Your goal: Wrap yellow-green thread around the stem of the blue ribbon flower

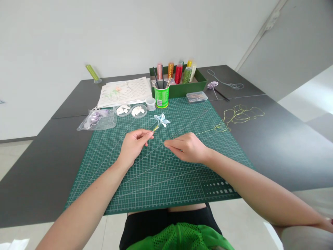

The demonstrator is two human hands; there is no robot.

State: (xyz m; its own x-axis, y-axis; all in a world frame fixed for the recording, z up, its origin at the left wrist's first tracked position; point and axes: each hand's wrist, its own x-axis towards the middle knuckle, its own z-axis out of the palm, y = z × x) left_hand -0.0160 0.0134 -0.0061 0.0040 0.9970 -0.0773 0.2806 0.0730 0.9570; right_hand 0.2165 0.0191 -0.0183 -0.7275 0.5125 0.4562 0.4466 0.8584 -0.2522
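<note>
Pinched in my left hand [136, 143] is the green stem of a pale blue artificial flower [162, 120], its petals pointing up and away from me. To the right, my right hand [187, 147] has its thumb and fingertips pressed together on a thin yellow-green thread. That thread [238, 114] runs out past the hand to a loose tangle on the right side of the table. Both hands are over the green cutting mat [161, 180]. The stretch of thread between the fingertips and the stem is too fine to make out.
Behind the flower stand a green can [161, 97] of sticks and a green box [179, 91] of thread spools. Two dishes of white pieces [138, 111], a plastic bag [99, 119] and paper sheets [125, 91] lie left. A clear case [197, 97] and purple flower [212, 84] are right.
</note>
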